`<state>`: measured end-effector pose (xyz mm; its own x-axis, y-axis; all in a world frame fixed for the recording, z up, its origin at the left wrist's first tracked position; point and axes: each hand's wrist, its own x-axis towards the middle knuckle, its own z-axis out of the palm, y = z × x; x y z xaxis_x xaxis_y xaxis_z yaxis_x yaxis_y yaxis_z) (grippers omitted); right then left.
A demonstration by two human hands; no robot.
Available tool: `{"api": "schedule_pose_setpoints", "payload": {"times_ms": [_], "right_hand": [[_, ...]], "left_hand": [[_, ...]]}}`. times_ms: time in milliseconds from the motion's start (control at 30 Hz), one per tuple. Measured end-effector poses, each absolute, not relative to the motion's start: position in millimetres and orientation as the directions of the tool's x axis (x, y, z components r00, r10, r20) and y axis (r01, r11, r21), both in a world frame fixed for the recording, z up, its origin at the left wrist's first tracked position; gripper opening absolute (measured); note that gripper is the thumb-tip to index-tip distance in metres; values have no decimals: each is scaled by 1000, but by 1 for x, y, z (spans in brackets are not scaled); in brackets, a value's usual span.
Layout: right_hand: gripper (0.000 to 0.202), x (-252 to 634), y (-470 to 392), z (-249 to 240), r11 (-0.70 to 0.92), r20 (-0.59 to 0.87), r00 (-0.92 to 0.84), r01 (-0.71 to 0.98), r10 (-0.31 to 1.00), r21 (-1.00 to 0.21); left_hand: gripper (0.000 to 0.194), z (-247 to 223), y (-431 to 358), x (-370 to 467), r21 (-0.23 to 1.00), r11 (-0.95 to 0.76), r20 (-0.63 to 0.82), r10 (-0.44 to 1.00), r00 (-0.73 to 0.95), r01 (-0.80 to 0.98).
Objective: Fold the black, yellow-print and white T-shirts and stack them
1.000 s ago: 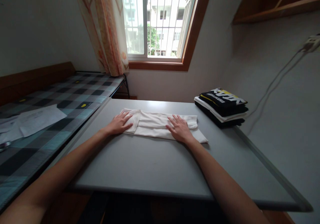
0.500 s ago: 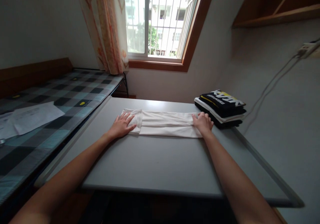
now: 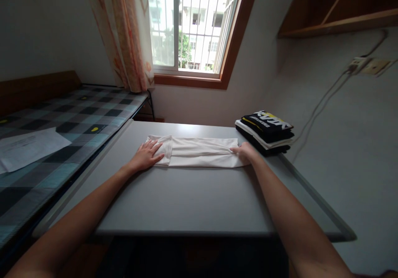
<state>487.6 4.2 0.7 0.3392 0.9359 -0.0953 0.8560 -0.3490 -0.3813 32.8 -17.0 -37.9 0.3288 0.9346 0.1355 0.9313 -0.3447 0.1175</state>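
A white garment [image 3: 199, 152], folded into a long strip, is laid across the far half of the grey table [image 3: 186, 203]. Its left end is pressed flat under the left hand [image 3: 145, 155], fingers spread open; its right end is pinched by the closed fingers of the right hand [image 3: 245, 151]. A stack of folded clothes [image 3: 264, 131] is seen just beside the right hand, with a checked bed [image 3: 62, 129] along the table's left edge.

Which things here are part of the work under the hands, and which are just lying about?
In hand:
- white garment, folded into a long strip on the grey table
- left hand, flat on its left end
- right hand, gripping its right end

Lying about:
- stack of folded clothes, at the table's far right corner
- papers on the checked bed
- curtain
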Motion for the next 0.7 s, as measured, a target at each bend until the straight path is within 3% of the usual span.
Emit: {"api": "schedule_pose_setpoints", "payload": {"times_ms": [233, 433, 567, 700], "right_hand": [[22, 484, 0, 9, -341, -148, 309, 798, 940, -497], [73, 480, -6, 47, -388, -314, 251, 757, 916, -526], [74, 448, 6, 79, -176, -191, 83, 820, 978, -545], [77, 391, 10, 79, 67, -37, -114, 787, 993, -613]], "left_hand": [[66, -38, -16, 31, 116, -368, 144, 925, 351, 922], [66, -34, -18, 32, 117, -369, 138, 925, 353, 922], [65, -35, -18, 31, 131, -374, 143, 924, 355, 918], [65, -36, -17, 30, 130, -376, 146, 922, 357, 917]]}}
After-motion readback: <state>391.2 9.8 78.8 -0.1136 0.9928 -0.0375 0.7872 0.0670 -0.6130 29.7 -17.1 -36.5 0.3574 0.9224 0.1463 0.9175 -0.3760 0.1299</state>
